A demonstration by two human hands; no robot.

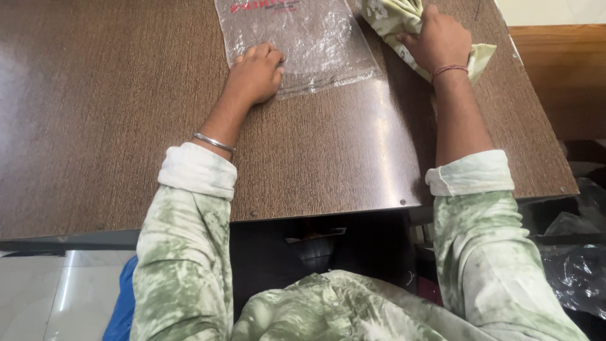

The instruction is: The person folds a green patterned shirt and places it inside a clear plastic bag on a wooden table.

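From the head view, the left hand (255, 72) presses, fingers curled, on a thin, slippery clear plastic bag (303, 41) lying flat on the brown desk (113, 126), while the right hand (439, 41) is closed around a soft, light folded green cloth (391, 16) just beside it, best gripped at its bunched edge.

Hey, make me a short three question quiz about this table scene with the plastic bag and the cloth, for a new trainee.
1. True or false: the left hand rests on the clear plastic bag.
2. What does the right hand grip?
A. a folded pale green cloth
B. a metal cup
C. a pair of scissors
3. Fill in: the bag lies flat on a dark brown ____.

Key:
1. True; the knuckles press its lower left part.
2. A; the fingers close on the cloth at the table's far right.
3. Table.
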